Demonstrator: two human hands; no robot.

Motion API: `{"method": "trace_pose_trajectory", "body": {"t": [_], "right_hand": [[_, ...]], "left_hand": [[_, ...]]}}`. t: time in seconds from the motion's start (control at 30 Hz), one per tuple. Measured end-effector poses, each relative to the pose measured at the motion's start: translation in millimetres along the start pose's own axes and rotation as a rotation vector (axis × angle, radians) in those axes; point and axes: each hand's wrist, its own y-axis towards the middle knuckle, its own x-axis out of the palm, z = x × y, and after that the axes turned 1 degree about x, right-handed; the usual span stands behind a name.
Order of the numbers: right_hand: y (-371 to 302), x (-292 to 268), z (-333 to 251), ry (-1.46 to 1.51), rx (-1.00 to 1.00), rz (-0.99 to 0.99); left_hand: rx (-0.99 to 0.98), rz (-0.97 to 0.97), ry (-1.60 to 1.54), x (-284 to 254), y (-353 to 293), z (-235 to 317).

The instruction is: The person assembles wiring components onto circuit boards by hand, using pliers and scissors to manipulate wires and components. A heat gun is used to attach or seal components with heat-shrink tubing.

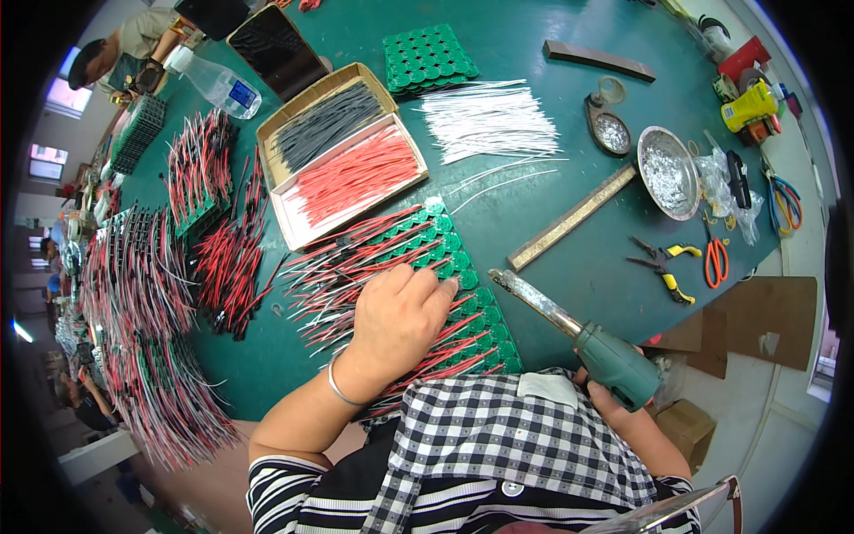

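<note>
My left hand (402,319) is closed in a pinch over a panel of round green circuit boards (505,343); whatever its fingertips hold is hidden. Rows of red, black and white wires (342,285) stick out from the panel to the left, partly under this hand. My right hand (605,398) grips the green handle of a soldering iron (614,363) at the table's near edge. The iron's long metal barrel points up and left, its end just right of the panel and apart from the left fingertips.
Beyond the panel lie a box of black and red wires (283,191), white wires (487,120) and stacked green boards (429,58). Wired panels (138,294) pile up at left. To the right are a metal bar (574,216), a metal bowl (668,173), pliers (663,260) and scissors (716,258).
</note>
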Motion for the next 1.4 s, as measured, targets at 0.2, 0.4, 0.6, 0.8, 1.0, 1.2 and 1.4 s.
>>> {"method": "trace_pose_trajectory", "body": {"t": [0.2, 0.4, 0.6, 0.8, 1.0, 1.2, 1.4], "right_hand": [[-9, -2, -2, -0.065, -0.023, -0.013], [-13, 1, 2, -0.142, -0.087, -0.011], [-6, 2, -1, -0.173, -0.129, -0.024], [-6, 5, 2, -0.222, -0.156, -0.003], [-8, 4, -4, -0.127, -0.018, -0.007], [-12, 1, 3, -0.085, -0.082, 0.021], [-21, 0, 3, -0.069, -0.050, 0.023]], "left_hand": [[0.036, 0.041, -0.009, -2, -4, 16], [0.042, 0.037, -0.029, 4, -6, 17], [0.033, 0.027, -0.025, 6, -7, 17], [0.041, -0.001, -0.009, 5, -8, 16], [0.033, -0.016, 0.000, 4, -7, 17], [0.037, 0.034, -0.006, 6, -7, 17], [0.044, 0.014, 0.004, 5, -8, 18]]}}
